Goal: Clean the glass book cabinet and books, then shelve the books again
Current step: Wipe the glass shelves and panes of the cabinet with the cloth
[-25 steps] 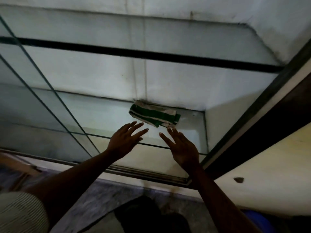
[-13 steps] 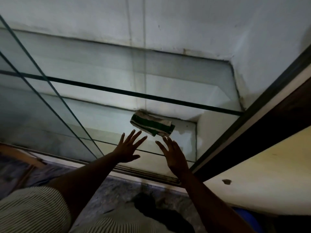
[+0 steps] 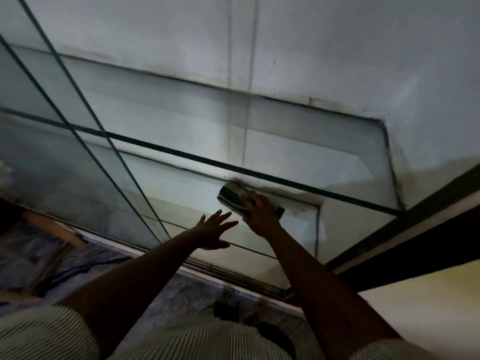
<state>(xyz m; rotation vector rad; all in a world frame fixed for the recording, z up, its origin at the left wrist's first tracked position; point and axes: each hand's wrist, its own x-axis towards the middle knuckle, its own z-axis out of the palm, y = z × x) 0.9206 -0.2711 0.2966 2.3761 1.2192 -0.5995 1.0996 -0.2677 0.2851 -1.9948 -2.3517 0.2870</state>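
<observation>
Glass shelf (image 3: 181,201), white wall (image 3: 337,48) behind; right hand (image 3: 262,213) on green cloth (image 3: 230,199).

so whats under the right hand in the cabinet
A folded green-and-white cloth, lying on the glass shelf against the back wall. The right hand rests on it and covers its right part; whether the fingers grip it cannot be seen.

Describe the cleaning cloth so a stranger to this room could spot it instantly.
Look into the glass cabinet, to the low shelf where it meets the white back wall. There, under the right hand, lies a folded cloth. It is the only green-and-white striped thing among glass and pale wall.
</observation>
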